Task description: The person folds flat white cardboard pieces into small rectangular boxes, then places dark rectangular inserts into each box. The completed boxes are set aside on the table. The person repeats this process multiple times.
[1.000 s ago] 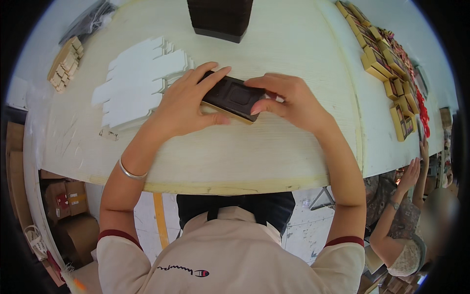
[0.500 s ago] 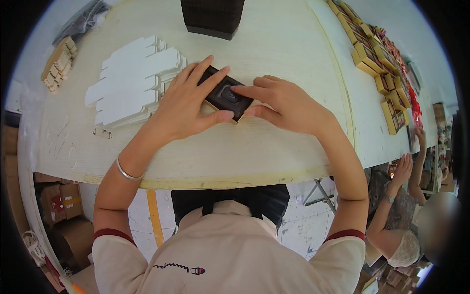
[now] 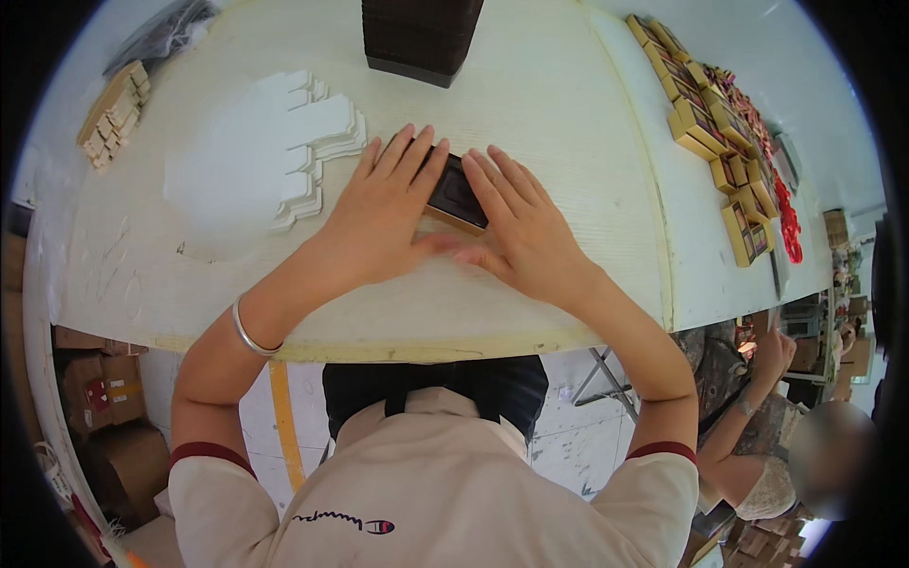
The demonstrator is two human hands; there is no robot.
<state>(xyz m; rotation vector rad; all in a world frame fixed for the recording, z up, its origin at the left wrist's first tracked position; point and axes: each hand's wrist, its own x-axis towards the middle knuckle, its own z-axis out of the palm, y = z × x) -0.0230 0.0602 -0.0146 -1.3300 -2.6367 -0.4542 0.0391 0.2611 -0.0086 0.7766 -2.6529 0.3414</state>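
Observation:
A small box [image 3: 449, 219] with a gold-brown side lies on the table between my hands. Inside it sits a black moulded plastic insert [image 3: 458, 193] with a recess. My left hand [image 3: 379, 213] lies across the box's left part with its fingers stretched out, hiding that end. Over the right end rest the straight fingers of my right hand [image 3: 530, 232]. Both thumbs are in front of the box, near each other and slightly blurred. To the left is a stack of flat white carton blanks [image 3: 317, 123]. A tall stack of black trays [image 3: 419, 43] stands beyond the box.
Rows of gold boxes [image 3: 701, 128] and red ribbon [image 3: 788, 222] lie along the right side. Pale wooden-looking pieces [image 3: 115, 118] sit at far left. A co-worker [image 3: 757, 445] is at lower right. The table's front edge [image 3: 417, 352] runs before me.
My right hand has gone from a pointing finger on the insert to fingers laid flat over the right end. My left fingers have shifted on the box. The co-worker's hands have moved.

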